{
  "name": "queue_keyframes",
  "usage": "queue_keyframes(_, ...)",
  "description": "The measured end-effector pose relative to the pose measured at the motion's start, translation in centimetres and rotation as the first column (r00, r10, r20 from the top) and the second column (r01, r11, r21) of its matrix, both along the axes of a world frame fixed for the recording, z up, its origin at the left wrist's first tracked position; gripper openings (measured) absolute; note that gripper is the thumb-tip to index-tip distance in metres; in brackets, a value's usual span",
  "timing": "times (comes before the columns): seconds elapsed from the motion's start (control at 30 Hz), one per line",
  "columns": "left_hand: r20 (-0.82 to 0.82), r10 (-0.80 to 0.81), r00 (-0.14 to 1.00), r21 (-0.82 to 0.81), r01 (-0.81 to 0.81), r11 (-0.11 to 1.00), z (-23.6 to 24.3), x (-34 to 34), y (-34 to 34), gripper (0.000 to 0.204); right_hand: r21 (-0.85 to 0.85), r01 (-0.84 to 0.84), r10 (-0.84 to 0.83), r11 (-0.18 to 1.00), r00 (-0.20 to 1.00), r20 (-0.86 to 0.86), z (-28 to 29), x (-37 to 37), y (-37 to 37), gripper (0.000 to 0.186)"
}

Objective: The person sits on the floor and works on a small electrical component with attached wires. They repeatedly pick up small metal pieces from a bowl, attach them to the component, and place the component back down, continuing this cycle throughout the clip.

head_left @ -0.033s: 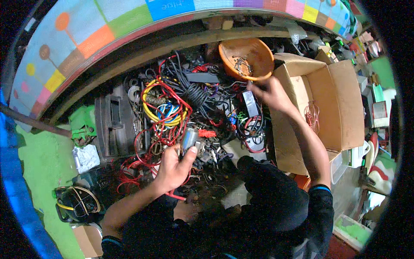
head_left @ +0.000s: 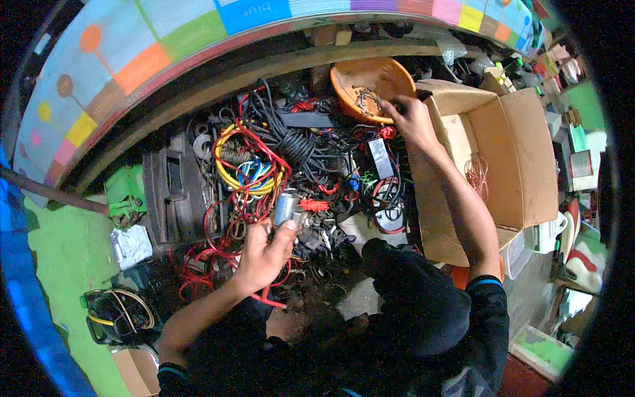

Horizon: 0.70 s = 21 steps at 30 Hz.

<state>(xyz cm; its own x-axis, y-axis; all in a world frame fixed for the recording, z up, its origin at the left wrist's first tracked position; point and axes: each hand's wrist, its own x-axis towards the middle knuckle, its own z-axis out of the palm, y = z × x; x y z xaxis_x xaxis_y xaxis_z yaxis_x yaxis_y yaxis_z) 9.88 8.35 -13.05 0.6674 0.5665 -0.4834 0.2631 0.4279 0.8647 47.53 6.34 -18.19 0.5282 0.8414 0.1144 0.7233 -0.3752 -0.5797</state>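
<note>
My left hand (head_left: 264, 255) is closed round a silvery-grey cylinder (head_left: 286, 207), held up above a heap of wires and small metal parts. My right hand (head_left: 411, 120) reaches over the near right rim of an orange bowl (head_left: 387, 68). Its fingers are drawn together, and whatever they may hold is too small to make out. Several thin metal pieces (head_left: 366, 100) lie in the bowl. Below the bowl are a black cable coil (head_left: 296, 147) and a pale flat block (head_left: 380, 159). A red bundle (head_left: 313, 205) sits beside the cylinder.
An open cardboard box (head_left: 529, 159) with a coil of reddish wire (head_left: 476, 177) stands at the right. Yellow cable (head_left: 221, 165) is looped at the left of the heap, by a dark plastic case (head_left: 173, 192). A wooden beam (head_left: 198, 83) runs along the far side.
My right hand has moved up and slightly left, from beside the bowl's near rim to over it. My left hand still holds the cylinder in nearly the same place.
</note>
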Motion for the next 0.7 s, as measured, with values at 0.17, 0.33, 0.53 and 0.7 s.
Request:
queue_keyframes(0.17, 0.016, 0.126, 0.992, -0.156, -0.122, 0.980, -0.4, -0.8, 0.5, 0.032, -0.006, -0.139, 0.139, 0.990, 0.989, -0.052, -2.7, -1.9, 0.7, 0.037)
queue_keyframes(0.33, 0.091, 0.153, 0.984, -0.232, -0.128, 0.964, -1.1, 0.7, 0.5, 0.047, 0.286, -0.544, 0.596, 0.789, 0.791, -0.137, 3.4, -12.6, -2.9, 0.024)
queue_keyframes(0.53, -0.008, 0.046, 0.999, -0.119, -0.047, 0.992, -0.4, 0.9, 0.0, 0.057, 0.145, -0.705, 0.718, 0.694, 0.693, -0.063, 6.6, -17.4, -4.2, 0.035)
queue_keyframes(0.7, 0.025, -0.023, 0.999, -0.045, 0.024, 0.999, -0.7, 0.8, 0.0, 0.047, 0.166, -0.633, 0.637, 0.756, 0.770, 0.037, 5.8, -18.4, -3.9, 0.032)
